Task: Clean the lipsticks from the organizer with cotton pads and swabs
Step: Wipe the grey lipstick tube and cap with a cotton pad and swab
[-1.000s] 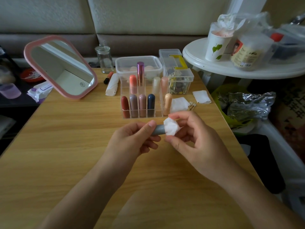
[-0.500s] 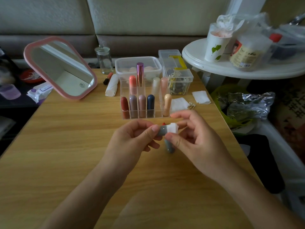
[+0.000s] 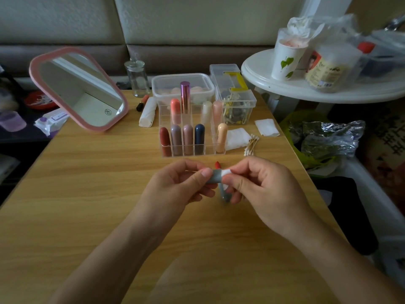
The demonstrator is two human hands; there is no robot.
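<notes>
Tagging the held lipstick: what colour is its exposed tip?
Red. The lipstick tip shows just above the grey tube, in the head view.

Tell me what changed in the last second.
The right hand, cotton pad pinched throughout, pulled the grey cap off the lipstick and lowered it, baring the red tip. The left hand kept its grip on the lipstick. The organizer and swabs stayed put.
</notes>
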